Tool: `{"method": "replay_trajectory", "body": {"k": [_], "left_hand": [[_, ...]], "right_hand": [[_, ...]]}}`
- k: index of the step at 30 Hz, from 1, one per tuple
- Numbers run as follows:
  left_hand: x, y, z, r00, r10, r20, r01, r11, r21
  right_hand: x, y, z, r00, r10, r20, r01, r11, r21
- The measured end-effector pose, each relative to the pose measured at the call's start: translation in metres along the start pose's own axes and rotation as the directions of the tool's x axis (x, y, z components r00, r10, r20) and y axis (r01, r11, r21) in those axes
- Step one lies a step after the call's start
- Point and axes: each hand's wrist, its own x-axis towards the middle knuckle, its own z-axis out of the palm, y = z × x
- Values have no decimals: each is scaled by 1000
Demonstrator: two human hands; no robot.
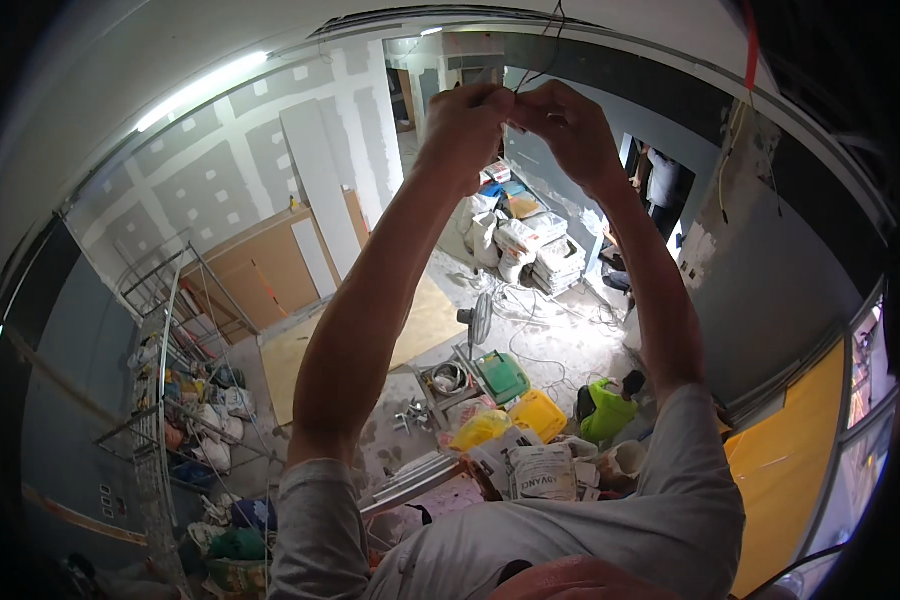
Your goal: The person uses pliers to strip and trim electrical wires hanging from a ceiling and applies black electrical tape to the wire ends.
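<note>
Wires [554, 52], thin and dark, hang at twelve o'clock, where the left hand [467, 118] and right hand [568, 122] meet, fingertips of both pinched together on them. At five o'clock sit a green tub [505, 378] and, touching or just beside it, a yellow tub [539, 414]; whatever either holds is too small to tell. At six o'clock, a coil [448, 378] lies in a greyish tray. Sacks [545, 245] are piled at one o'clock, just past the right forearm.

A fan [479, 319] stands near the centre, a metal ladder [415, 485] at six o'clock, scaffolding [164, 390] at eight with bundles around it. A person in bright green [606, 410] is low down at four o'clock. The raised forearms block parts of the floor. Dark printing marks a white sack [542, 472] at five o'clock; lettering on the piled ones is unreadable
</note>
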Motion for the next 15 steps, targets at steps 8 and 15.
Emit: {"method": "replay_trajectory", "body": {"k": [8, 15], "left_hand": [[-16, -3, -15, 1000, 18, 8, -15, 972, -236], [-4, -15, -39, 992, -36, 121, 101, 801, -590]], "right_hand": [[26, 5, 6, 989, 20, 149, -38, 992, 119], [46, 2, 15, 960, -85, 268, 13, 965, 261]]}}
